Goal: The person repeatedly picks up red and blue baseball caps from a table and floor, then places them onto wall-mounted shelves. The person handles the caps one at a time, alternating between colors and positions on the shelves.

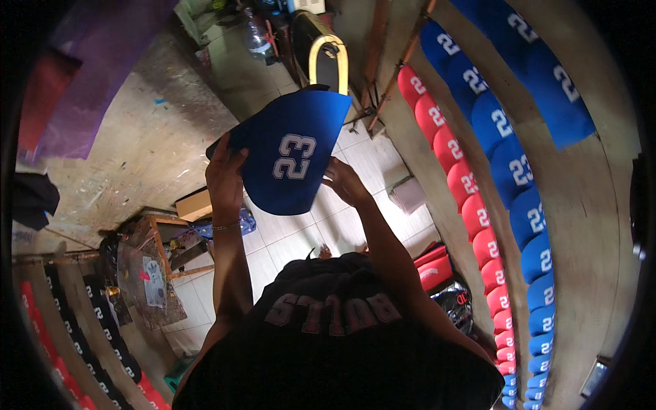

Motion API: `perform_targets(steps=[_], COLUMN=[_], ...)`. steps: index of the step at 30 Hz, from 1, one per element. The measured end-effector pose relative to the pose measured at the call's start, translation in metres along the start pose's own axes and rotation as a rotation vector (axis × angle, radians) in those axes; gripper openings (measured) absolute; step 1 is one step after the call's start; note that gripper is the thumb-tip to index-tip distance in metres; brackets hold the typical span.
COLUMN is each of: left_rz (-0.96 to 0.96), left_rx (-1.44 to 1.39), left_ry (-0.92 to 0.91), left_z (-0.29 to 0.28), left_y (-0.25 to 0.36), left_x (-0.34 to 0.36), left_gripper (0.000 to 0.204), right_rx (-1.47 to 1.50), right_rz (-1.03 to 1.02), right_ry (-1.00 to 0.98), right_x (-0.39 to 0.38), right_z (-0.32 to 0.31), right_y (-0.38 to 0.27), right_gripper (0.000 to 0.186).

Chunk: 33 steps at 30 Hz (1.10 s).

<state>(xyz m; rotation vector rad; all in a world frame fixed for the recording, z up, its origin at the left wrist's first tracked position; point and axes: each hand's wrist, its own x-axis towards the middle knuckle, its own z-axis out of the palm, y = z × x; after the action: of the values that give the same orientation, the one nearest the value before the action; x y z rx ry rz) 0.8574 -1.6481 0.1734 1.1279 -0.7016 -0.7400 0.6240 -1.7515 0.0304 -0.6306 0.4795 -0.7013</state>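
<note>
Held up in front of me is a blue curved fabric panel (pixel 307 119) with a large white print on its face. My left hand (pixel 224 174) grips its left edge, with the thumb on the front and the fingers partly behind. At the lower right edge, my right hand (pixel 346 183) pinches the panel between bent fingers; part of those fingers is hidden. Just beyond the panel's top lies a rounded board with a pale yellow rim (pixel 329 58), partly covered by the panel.
Rows of printed red panels (pixel 447 150) and blue panels (pixel 511 164) overlap along the right side. A stained tabletop (pixel 154 113) stands at left, with purple sheeting (pixel 102 82) on it. A clear plastic bottle (pixel 257 42) is at the back. Black panels (pixel 102 318) line the lower left.
</note>
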Motion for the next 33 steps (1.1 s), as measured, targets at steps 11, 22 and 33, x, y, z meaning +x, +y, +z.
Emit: perform_targets(steps=[11,22,33], left_rz=[0.799,-0.255,0.166], left_rx=[1.620,0.384,0.912], left_ry=[-0.023,-0.085,-0.587], left_z=[-0.092,-0.001,0.084], left_y=[-0.101,-0.190,-0.192], left_x=[-0.028,-0.058,-0.065], left_gripper=[0.044,0.060,0.035], right_rx=[-0.717,-1.289,-1.645], right_rz=[-0.276,-0.363,-1.235], right_ry=[0.110,0.603,1.415], right_x=[-0.061,-0.203,-0.414], right_z=[0.035,-0.046,0.079], right_y=[-0.039,-0.095,-0.387], right_gripper=[0.063,0.016,0.025])
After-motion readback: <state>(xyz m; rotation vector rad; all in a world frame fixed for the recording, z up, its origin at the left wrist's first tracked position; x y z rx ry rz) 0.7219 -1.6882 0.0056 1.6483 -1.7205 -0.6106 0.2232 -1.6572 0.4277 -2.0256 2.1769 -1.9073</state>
